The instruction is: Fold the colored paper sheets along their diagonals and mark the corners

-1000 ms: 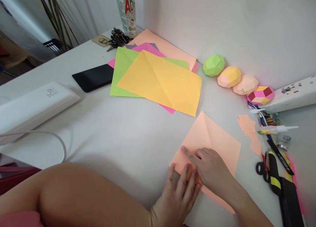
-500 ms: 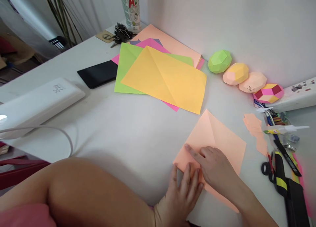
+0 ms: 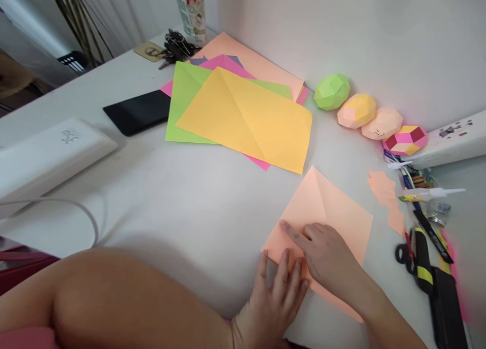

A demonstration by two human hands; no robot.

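Note:
A peach sheet of paper [image 3: 339, 202] with a crease down from its top corner lies flat on the table, turned like a diamond. My left hand [image 3: 279, 293] rests at its lower left edge, fingers spread with the tips on the paper. Just above it, my right hand [image 3: 326, 250] presses on the same sheet. Its index finger is stretched out toward the left edge, while the other fingers are bent under and partly hidden. Neither hand grips the paper.
A yellow sheet [image 3: 246, 116] tops a stack of coloured paper, beside a black phone [image 3: 138, 112] and white power bank [image 3: 53, 154]. Several faceted paper shapes [image 3: 332, 91] line the wall. Paper scraps [image 3: 383, 189], scissors [image 3: 406, 253] and a black-yellow tool [image 3: 423, 260] lie at right.
The whole view has shifted slightly, so things appear a little further left. Both hands keep nearly the same place on the peach paper.

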